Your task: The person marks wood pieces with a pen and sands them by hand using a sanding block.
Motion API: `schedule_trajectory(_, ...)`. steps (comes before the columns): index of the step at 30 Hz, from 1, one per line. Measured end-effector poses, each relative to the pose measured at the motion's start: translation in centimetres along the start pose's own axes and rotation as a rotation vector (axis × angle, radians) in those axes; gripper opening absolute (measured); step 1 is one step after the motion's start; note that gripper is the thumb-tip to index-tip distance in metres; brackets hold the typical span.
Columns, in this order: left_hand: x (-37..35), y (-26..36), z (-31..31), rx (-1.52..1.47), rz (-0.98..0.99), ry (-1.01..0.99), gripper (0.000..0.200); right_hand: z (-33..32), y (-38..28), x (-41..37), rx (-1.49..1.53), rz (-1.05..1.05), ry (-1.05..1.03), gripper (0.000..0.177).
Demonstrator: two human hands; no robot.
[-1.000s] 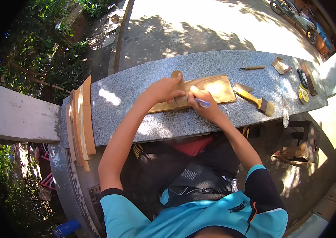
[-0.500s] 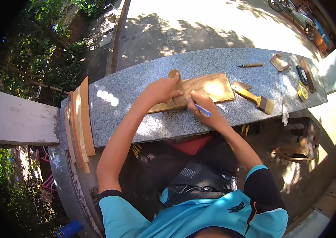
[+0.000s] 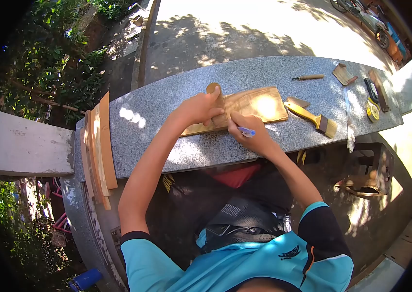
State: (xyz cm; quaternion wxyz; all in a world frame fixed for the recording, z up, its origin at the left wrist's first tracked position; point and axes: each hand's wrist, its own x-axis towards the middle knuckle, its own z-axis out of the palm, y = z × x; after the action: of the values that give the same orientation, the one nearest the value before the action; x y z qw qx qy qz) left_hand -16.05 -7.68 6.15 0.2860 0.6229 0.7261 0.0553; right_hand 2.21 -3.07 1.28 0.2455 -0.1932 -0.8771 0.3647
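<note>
A flat wooden board (image 3: 259,104) lies on the grey stone slab, sunlit near its right end. My left hand (image 3: 200,109) holds a narrow wooden piece with a rounded end (image 3: 212,88) down across the board, thumb and forefinger apart along it. Part of that piece is hidden under the fingers. Pinched in my right hand (image 3: 253,132) is a blue-and-white pen (image 3: 246,132), its tip hidden behind the fingers close to the narrow piece's edge. A yellow-handled paintbrush (image 3: 313,117) rests right of the board, beside a small wood scrap (image 3: 299,101).
Farther right on the slab (image 3: 167,92) lie a wooden-handled tool (image 3: 309,77), a wood offcut (image 3: 344,74), a metal ruler-like strip (image 3: 348,112), a dark-handled cutter (image 3: 371,90) and a yellow tape measure (image 3: 372,112). Wooden strips (image 3: 103,146) lean at the left end. A crate (image 3: 366,170) stands below.
My right hand and the pen have shifted slightly, the pen now tilted a little differently. My left hand stays on the narrow wooden piece. The view has moved slightly.
</note>
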Motion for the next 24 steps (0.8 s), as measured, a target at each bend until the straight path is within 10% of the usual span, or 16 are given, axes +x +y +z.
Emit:
schedule_trajectory(12,0.2,-0.2,0.0,-0.008,-0.106,-0.123,0.041,-0.4,0.5,6.5,0.091,0.155,-0.073,0.039)
schedule_trajectory(24,-0.4,-1.7,1.5,-0.22,-0.022,0.006,0.057,0.7,1.1,3.3,0.004,-0.124,0.096,0.024)
